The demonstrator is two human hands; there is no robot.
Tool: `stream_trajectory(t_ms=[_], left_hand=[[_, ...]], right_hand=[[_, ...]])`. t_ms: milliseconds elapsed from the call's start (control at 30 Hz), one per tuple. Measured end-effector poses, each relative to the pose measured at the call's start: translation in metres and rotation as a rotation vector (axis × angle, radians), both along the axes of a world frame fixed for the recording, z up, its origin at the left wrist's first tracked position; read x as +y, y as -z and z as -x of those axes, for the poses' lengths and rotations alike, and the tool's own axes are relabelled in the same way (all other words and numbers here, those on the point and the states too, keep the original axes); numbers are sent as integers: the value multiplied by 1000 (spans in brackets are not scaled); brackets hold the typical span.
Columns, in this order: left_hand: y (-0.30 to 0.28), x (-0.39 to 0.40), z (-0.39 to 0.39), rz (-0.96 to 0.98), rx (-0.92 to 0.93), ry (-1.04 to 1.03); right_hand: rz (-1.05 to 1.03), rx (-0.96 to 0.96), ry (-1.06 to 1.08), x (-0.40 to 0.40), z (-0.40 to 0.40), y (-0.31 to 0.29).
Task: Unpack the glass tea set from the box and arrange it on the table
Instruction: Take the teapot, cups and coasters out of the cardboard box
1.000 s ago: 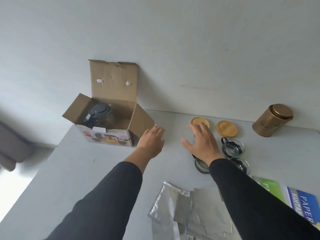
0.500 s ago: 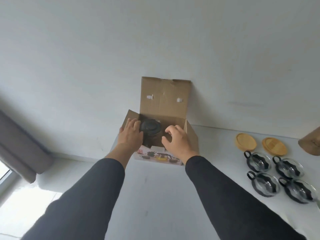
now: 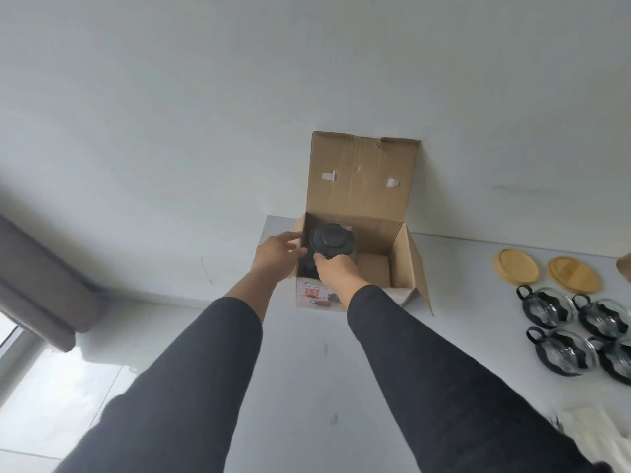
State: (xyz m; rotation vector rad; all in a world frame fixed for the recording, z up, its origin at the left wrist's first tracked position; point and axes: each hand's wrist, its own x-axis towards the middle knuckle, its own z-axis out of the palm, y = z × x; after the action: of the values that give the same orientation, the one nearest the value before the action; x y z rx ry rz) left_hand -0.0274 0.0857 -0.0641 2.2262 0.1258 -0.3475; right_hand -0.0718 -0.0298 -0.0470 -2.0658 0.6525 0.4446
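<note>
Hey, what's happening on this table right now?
A person is unpacking a tea set. Both hands reach into the open box: the left hand and right hand grip the dark-lidded teapot, still inside. Four glass cups and two wooden coasters already sit to the right.

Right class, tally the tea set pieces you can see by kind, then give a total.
Teapot, in the box, held by both hands: 1
Glass cups with black handles: 4
Round wooden coasters: 2
Total: 7
</note>
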Motion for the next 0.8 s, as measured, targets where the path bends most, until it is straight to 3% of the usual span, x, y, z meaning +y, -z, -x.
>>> stream_trajectory(t_ms=[200,333,600,800], left_hand=[[4,-4,5,144,48,-142],[7,-7,6,186,63,-204],[9,-11,7,189,58,-296],[7,-15,11,106,51,-298]], right_hand=[[11,118,-85,8,-8,-7],[-71,162,28,8,-12,-7],[-519,9,395,-13,-5,-12],[-678,-104,444,-38,4,-34]])
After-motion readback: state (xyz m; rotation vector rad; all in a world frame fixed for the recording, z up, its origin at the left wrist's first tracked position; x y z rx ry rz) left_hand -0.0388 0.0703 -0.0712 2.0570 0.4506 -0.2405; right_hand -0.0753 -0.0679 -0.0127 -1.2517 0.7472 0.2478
